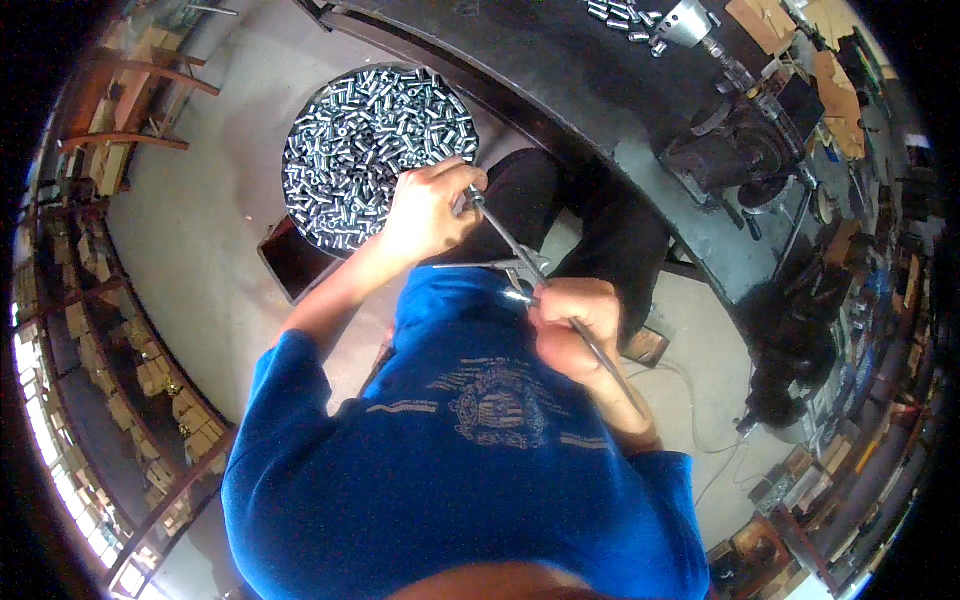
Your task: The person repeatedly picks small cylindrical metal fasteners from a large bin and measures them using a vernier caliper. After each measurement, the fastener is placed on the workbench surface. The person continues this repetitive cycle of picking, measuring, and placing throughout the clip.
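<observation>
A long thin metal rod slants across my lap. My left hand is closed round its upper end, where a small dark metal piece shows at the fingertips. Lower down, my right hand is wrapped round the same rod, whose tail runs on past the wrist. Beside the right thumb a small shiny metal piece sticks out; I cannot tell whether it is held. Behind the rod lies a grey metal tool with jaws, like a caliper. A round container of short silvery metal sleeves stands just beyond my left hand.
A dark workbench runs along the upper right, bearing a machine with a chuck and several loose sleeves. A dark box is partly under the round container. Shelving lines the left; cables lie on the floor at right.
</observation>
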A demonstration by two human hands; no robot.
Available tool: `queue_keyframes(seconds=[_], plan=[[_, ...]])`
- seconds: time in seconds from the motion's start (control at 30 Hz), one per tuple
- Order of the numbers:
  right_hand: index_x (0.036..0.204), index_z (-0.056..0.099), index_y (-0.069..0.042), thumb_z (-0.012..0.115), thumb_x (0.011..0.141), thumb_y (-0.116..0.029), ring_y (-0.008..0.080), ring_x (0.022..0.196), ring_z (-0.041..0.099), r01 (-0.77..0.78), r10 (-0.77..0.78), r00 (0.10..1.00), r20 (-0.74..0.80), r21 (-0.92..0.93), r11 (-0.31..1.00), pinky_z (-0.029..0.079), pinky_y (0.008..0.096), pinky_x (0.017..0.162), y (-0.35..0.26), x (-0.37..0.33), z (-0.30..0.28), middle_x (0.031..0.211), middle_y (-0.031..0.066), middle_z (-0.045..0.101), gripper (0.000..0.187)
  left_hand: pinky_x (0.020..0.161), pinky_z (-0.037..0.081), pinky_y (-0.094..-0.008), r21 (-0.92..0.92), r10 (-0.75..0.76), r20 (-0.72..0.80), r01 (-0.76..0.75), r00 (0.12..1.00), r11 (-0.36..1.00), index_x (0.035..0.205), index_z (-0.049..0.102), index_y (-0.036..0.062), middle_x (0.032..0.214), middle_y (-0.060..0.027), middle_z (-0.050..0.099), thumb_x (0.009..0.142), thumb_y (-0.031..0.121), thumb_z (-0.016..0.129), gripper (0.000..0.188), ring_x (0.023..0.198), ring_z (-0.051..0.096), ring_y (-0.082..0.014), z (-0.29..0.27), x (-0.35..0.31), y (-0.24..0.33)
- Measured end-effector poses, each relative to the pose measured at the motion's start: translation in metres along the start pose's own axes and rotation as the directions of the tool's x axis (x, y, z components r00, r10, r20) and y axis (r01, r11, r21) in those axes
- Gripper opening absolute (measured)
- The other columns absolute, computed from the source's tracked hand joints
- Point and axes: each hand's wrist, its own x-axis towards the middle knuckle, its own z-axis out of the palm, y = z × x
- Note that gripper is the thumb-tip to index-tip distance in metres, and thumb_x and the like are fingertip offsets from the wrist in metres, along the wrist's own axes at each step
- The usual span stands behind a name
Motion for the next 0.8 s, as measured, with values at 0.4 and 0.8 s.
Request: queue_keyframes(seconds=[0.4, 0.8], plan=[[0.057, 0.038, -0.003, 0.056, 0.067, -0.008, 0.0171, 0.042, 0.035, -0.182, 0.180, 0.983, -0.043, -0.048, 0.982, 0.028, 0.0306, 0.041, 0.031, 0.014, 0.006, 0.049, 0.0073, 0.034, 0.021, 0.054, 0.047, -0.0387, -0.148, 0.258, 0.130, -0.239, 0.957, 0.960, 0.084, 0.059, 0.0072, 0.072, -0.0098, 0.056, 0.058, 0.006, 0.067, 0.027, 0.064, 0.058, -0.0303, 0.027, 0.004, 0.019], [0.051, 0.031, -0.005, 0.052, 0.061, 0.007, 0.0095, 0.043, 0.030, -0.130, 0.129, 0.973, -0.190, 0.008, 0.992, 0.019, 0.0267, 0.041, 0.007, -0.011, -0.021, 0.047, -0.0004, 0.031, 0.026, 0.047, 0.040, -0.0263, -0.214, -0.169, -0.048, 0.155, 0.984, 0.964, 0.087, 0.064, 0.0017, 0.055, -0.0048, 0.050, 0.067, 0.006, 0.066, 0.020, 0.048, 0.046, -0.0101, 0.009, 0.036, -0.013]])
